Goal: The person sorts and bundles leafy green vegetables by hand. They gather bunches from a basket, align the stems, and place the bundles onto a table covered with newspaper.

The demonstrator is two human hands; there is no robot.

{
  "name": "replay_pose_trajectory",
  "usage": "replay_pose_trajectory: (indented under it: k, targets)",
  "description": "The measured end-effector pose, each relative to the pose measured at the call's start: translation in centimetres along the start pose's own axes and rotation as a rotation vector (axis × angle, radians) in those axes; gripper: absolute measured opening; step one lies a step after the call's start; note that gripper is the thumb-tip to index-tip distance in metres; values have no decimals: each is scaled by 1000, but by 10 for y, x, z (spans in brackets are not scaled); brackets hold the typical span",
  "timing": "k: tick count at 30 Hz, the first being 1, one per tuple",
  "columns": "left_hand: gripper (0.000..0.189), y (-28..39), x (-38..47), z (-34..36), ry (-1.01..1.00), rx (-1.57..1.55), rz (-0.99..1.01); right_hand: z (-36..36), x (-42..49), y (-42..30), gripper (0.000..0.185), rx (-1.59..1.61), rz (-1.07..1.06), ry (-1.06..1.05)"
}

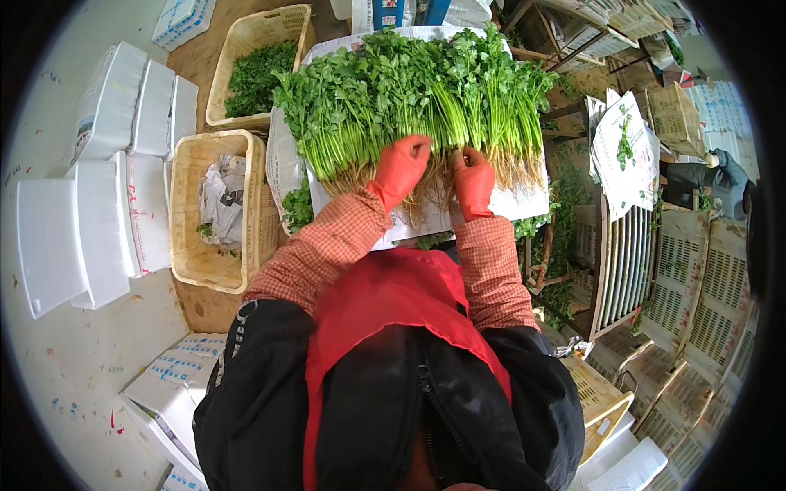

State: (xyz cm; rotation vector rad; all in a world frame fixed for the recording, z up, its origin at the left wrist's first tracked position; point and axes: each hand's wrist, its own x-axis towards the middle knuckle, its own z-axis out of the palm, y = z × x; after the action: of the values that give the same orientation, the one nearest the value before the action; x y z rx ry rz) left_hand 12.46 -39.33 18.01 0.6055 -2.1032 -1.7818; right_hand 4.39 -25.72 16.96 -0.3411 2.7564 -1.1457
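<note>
A dense row of leafy, celery-like greens (pixel 393 92) lies across white paper (pixel 529 205). Their leaves point away from me and their pale, stringy roots (pixel 513 169) point towards me. I wear orange-red rubber gloves and checked sleeve covers. My right hand (pixel 474 184) pinches the root end of a bright green bunch of stems (pixel 451 119) between thumb and fingers. Just to the left, my left hand (pixel 400 170) hovers over the lower stems with its fingers curled. Whether anything is between those fingers is hard to see.
To the left stand a yellow plastic crate (pixel 252 202) holding crumpled paper and another crate (pixel 216 73) with greens. White foam boxes (pixel 101 215) line the left wall. On the right, papers (pixel 626 159) top a metal-barred rack (pixel 620 270); part of another person (pixel 712 178) shows beyond.
</note>
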Motion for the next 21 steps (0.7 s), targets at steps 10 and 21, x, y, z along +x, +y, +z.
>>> replay_pose_trajectory:
  k: [10,21]
  targets:
    - [22,10,6,40,-108,-417,-559,-53,-18,-1,31,92,-87,-37]
    - [27,35,9,74,-153,-459,-656,-65,41,30,44,-317,-52,-47]
